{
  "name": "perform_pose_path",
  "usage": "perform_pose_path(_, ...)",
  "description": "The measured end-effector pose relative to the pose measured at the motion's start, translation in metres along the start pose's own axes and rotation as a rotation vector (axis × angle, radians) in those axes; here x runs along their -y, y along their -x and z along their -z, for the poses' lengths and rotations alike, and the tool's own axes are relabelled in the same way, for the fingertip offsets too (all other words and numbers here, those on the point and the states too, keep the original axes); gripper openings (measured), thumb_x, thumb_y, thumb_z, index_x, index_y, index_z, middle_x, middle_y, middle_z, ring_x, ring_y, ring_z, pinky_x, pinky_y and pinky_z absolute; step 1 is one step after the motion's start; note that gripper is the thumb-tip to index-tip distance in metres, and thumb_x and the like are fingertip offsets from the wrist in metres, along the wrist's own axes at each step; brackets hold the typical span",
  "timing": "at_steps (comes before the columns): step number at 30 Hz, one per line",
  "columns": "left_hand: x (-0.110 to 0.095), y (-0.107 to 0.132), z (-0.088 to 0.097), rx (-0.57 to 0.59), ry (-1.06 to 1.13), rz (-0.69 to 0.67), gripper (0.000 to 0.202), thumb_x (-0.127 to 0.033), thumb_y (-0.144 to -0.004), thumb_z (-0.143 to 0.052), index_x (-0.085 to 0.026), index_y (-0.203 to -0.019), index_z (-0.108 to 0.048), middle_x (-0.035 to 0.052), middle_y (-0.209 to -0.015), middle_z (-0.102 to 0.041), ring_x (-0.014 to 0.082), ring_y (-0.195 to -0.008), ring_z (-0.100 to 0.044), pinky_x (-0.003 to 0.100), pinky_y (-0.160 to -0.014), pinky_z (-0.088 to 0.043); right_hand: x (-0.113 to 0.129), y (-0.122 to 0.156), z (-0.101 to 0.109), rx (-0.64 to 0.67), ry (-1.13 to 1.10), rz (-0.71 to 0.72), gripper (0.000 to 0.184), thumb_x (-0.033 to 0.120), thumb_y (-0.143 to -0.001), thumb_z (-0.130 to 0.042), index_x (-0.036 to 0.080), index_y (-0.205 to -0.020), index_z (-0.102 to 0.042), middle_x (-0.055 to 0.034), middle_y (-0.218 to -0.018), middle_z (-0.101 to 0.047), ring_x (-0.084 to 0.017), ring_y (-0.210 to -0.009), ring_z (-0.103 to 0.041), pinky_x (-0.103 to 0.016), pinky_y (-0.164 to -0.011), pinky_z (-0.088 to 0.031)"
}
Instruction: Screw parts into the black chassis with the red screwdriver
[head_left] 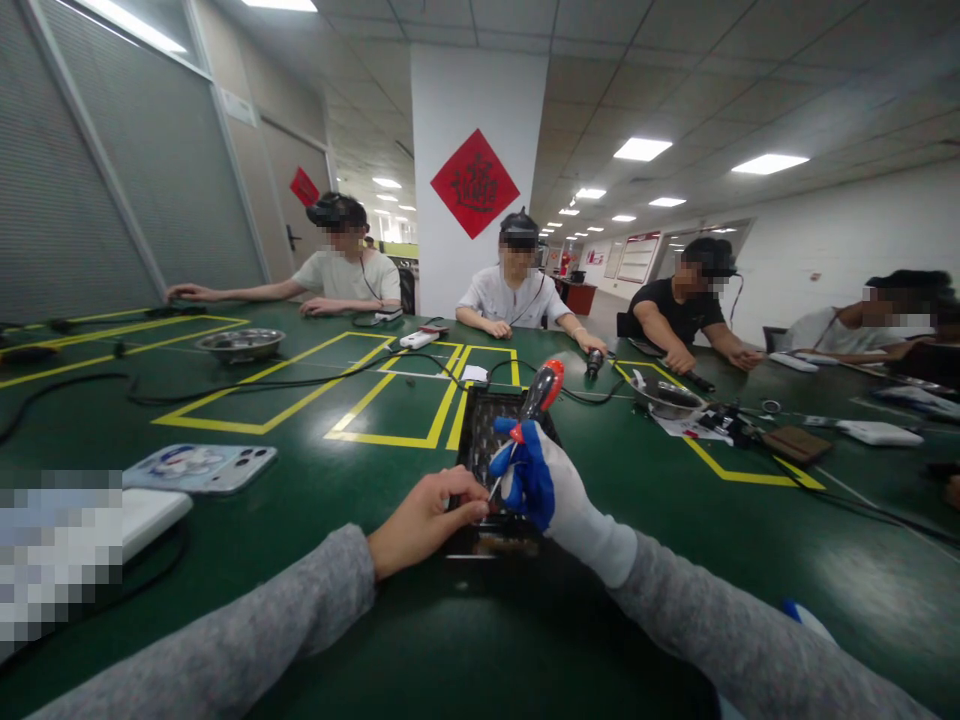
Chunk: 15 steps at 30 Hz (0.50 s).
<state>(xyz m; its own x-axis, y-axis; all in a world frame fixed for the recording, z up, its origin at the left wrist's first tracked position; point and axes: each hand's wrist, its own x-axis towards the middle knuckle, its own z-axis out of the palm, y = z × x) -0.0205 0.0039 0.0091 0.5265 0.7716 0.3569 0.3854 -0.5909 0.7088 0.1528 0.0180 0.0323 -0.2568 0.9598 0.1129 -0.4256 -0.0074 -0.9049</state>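
Note:
My right hand (559,482), in a white glove with blue-coated fingers, grips a screwdriver (541,390) with a black and red handle. Its handle leans up and to the right, and its thin shaft slants down to the left. Bare and ungloved, my left hand (431,512) has thumb and fingers pinched together at the screwdriver's tip. Whatever may be between those fingertips is too small to make out. Beneath both hands lies a long black tray-like object (491,549) with a shiny, uneven inside, partly covered by the hands.
A phone (202,468) and a white device (154,520) lie to my left. Metal bowls stand at left (240,345) and right (666,398). Black cables (300,385) cross the green table (300,640), marked with yellow tape. Several people sit opposite; one person's hand touches a dark tool (595,362).

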Motion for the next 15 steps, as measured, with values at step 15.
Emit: perform_pose_path(15, -0.0013, -0.0007, 0.0021, 0.106, 0.003, -0.093, 0.030, -0.031, -0.090, -0.041, -0.015, -0.078, -0.064, 0.0025, -0.081, -0.064, 0.0142, -0.082, -0.053, 0.030, -0.081, -0.038, -0.0002, 0.0024, -0.0016, 0.067, 0.032, 0.021, 0.043, 0.049, -0.077, -0.054, 0.015, -0.102, -0.054, -0.0004, -0.067, -0.062, -0.007, -0.042, -0.052, -0.018, -0.039, -0.043)
